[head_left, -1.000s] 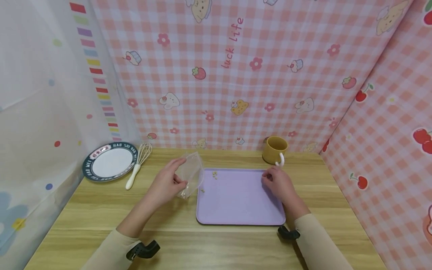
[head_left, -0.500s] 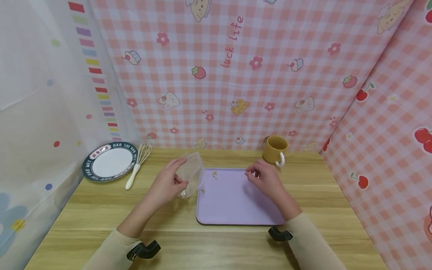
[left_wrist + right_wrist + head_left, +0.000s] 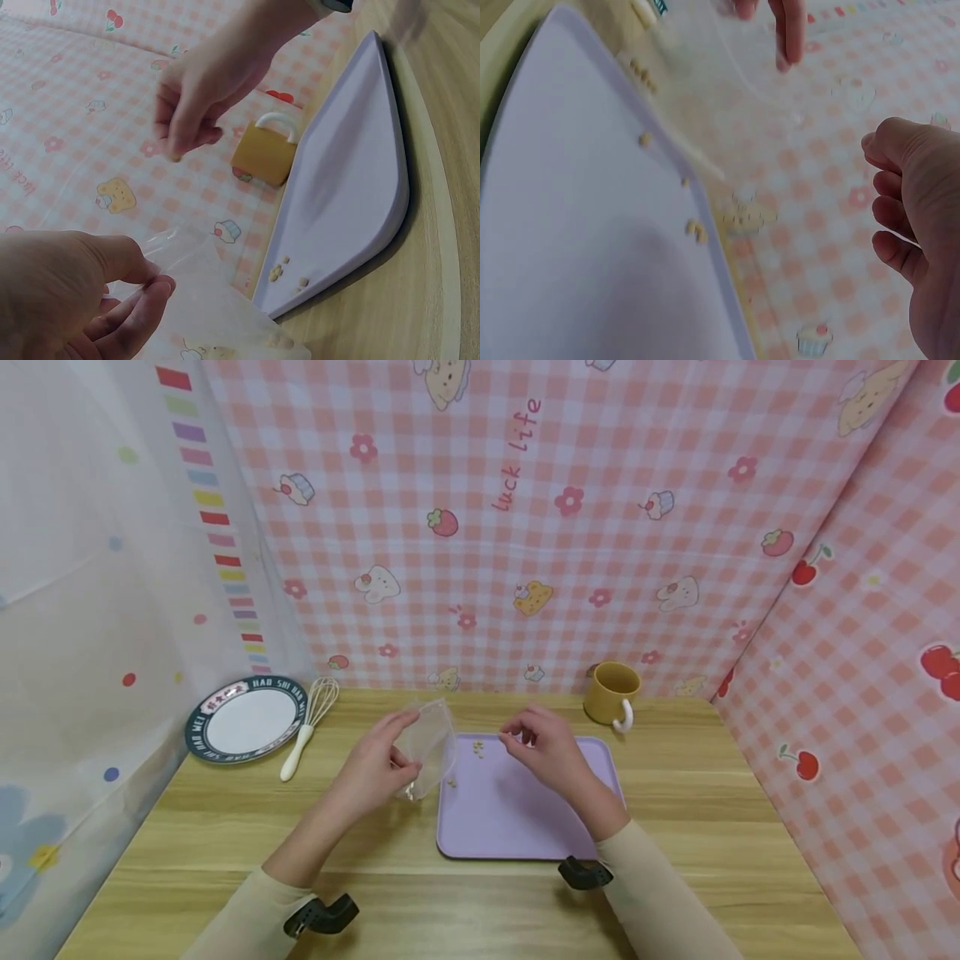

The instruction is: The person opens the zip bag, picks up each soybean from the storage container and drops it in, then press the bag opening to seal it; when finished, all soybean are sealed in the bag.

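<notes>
**Clear Bag in Left Hand, Right Hand Poised Over Lilac Tray**

From the head camera, my left hand (image 3: 378,760) pinches a clear plastic bag (image 3: 431,747) between thumb and fingers, just beyond the left edge of a lilac tray (image 3: 510,831). My right hand (image 3: 551,747) hangs above the tray with its fingers curled in and thumb close to the forefinger; whether a small piece sits between the tips, I cannot tell. Small yellowish pieces (image 3: 478,748) lie at the tray's far left corner, with others at its left edge beside the bag. A mustard mug (image 3: 609,695) with a white handle stands behind the tray on the right of the wood-grain table (image 3: 390,902). At far left, a cream-handled whisk (image 3: 303,739) lies beside a dark-rimmed plate (image 3: 247,722), before pink checked cloth (image 3: 480,560).

From the left wrist, my thumb and forefinger close on the bag near its upper part, and a few blurred pieces show through the plastic at its lower corner. My right hand appears across from it, raised, fingers folded toward the thumb, well apart from the bag.

From the right wrist, my right fingers curl into the palm, thumb against the forefinger. The bag spans the tray's rim in this view, and loose pieces dot the tray along that edge.
</notes>
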